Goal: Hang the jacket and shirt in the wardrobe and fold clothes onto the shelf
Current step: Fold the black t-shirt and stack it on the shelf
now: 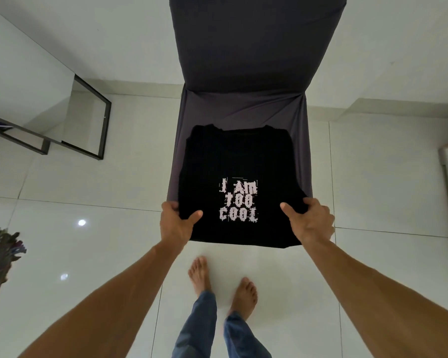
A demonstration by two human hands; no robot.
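Observation:
A folded black T-shirt [239, 164] with white lettering lies on the seat of a chair with a dark grey cover [243, 109]. Its near edge hangs over the front of the seat. My left hand [177, 223] grips the shirt's near left side, thumb on top and fingers underneath. My right hand [308, 220] grips the near right side the same way. Both arms reach forward from the bottom of the view.
The chair's tall back [254, 42] rises straight ahead against a white wall. A black-framed mirror [88, 125] leans at the left. A striped cloth heap [0, 259] sits at the left edge. My bare feet [223, 282] stand on glossy white floor tiles.

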